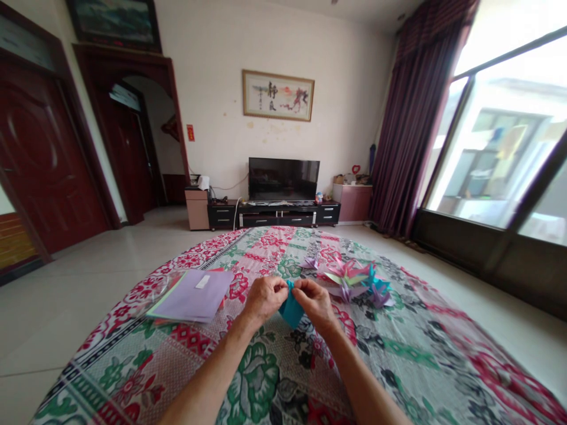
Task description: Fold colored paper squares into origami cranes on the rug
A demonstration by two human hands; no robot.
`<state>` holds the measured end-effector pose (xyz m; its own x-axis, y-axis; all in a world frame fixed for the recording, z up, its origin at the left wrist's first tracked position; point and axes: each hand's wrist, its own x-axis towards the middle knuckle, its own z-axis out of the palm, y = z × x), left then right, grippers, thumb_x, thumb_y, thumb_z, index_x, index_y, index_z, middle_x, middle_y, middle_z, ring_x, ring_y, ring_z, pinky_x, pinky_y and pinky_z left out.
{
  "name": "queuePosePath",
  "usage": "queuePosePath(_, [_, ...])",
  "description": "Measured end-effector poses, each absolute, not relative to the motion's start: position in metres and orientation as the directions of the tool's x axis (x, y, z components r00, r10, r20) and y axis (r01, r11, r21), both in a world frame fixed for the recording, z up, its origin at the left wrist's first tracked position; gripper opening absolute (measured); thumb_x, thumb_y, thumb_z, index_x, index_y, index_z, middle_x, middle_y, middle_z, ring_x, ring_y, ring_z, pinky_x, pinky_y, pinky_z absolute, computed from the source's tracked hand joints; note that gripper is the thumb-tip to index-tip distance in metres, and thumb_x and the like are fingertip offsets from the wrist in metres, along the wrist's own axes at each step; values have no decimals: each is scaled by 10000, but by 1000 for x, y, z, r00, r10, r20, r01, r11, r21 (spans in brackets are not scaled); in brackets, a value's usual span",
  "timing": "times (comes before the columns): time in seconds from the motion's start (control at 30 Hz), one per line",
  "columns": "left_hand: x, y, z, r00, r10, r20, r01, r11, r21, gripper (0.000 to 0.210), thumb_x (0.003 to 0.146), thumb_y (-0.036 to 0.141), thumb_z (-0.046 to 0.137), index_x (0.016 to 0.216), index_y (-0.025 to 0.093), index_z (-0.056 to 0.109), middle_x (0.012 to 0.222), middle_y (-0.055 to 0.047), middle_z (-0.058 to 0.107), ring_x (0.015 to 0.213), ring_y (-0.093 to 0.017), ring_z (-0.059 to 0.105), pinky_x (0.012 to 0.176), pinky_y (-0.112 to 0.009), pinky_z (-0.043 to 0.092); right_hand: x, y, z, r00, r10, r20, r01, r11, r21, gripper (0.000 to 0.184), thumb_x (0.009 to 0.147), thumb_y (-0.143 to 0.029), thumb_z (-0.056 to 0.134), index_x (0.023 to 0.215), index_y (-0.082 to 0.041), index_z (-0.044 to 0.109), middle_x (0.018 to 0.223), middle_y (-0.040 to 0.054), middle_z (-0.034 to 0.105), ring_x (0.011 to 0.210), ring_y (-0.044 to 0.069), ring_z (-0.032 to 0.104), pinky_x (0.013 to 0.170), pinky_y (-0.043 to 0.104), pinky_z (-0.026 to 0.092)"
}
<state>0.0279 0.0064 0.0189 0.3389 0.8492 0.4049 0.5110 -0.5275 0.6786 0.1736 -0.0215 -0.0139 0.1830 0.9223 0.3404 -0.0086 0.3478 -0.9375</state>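
A folded piece of blue paper (291, 311) is held above the middle of the table between both hands. My left hand (267, 298) pinches its upper edge from the left, and my right hand (313, 300) pinches the same edge from the right, with the fingertips of both close together. Below the fingers the paper hangs down in a flat, pointed shape. Just beyond my right hand lies a group of folded paper cranes (348, 273) in pink, green, purple and blue. One purple crane (311, 263) lies a little apart, farther back.
To the left rests a stack of coloured paper sheets (191, 297), purple on top with a small white label. A flowered tablecloth (254, 378) covers the round table. Beyond it stand a television (284, 179) and a low black cabinet (277, 217).
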Motion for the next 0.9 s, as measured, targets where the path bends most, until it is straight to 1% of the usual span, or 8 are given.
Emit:
queuePosePath(0.07, [27,5,21,326,878,350,543,-477,691,208,710,293,526,716,186,704,543,-4,608,513,-122,531,488,-213,325,174,-21,-14,188,915,356,20,359,-933,208,646,-335,671,704,-152,592,581,-32,503,505,74,406,467,194,328])
queuePosePath(0.17, [27,5,23,302,900,315,556,-435,708,221,697,311,529,713,179,706,529,3,594,509,-114,525,471,-200,322,172,-22,-13,198,910,365,36,365,-930,204,640,-336,673,689,-153,598,573,-31,509,502,77,412,469,197,339])
queuePosePath(0.33, [31,5,21,292,931,218,394,-325,860,237,691,319,518,751,157,680,567,4,613,467,-108,544,440,-187,380,171,-24,-10,194,913,358,9,363,-932,201,633,-336,681,680,-158,599,570,-30,524,502,83,430,480,204,358])
queuePosePath(0.4, [32,6,20,279,939,202,348,-295,890,239,696,333,516,726,149,667,547,7,603,440,-108,538,413,-188,377,171,-24,-11,187,915,356,8,361,-932,197,634,-330,682,684,-158,600,568,-30,521,501,82,429,477,204,357])
queuePosePath(0.57, [33,5,19,255,952,168,316,-246,916,220,704,306,514,696,137,656,384,35,519,341,-90,452,388,-189,360,172,-24,-11,171,918,358,24,360,-933,191,645,-323,676,680,-155,592,558,-35,503,493,74,408,465,197,340])
queuePosePath(0.63, [34,4,20,252,959,130,284,-202,937,208,700,288,518,713,134,658,390,30,539,341,-91,460,388,-191,371,172,-24,-11,173,918,357,35,357,-934,191,651,-326,671,681,-156,589,555,-38,496,491,72,401,464,196,334])
queuePosePath(0.73, [35,2,21,244,965,96,227,-153,962,200,692,274,536,757,132,661,440,16,584,390,-106,525,411,-193,406,172,-23,-13,183,915,360,37,360,-932,190,654,-325,669,687,-156,589,562,-38,498,497,72,403,470,196,334])
queuePosePath(0.9, [36,2,22,231,969,91,205,-140,969,210,682,260,553,814,136,659,447,13,590,413,-124,559,403,-193,414,172,-22,-15,188,915,356,29,358,-933,184,653,-318,670,696,-157,594,570,-38,509,498,72,407,473,195,335])
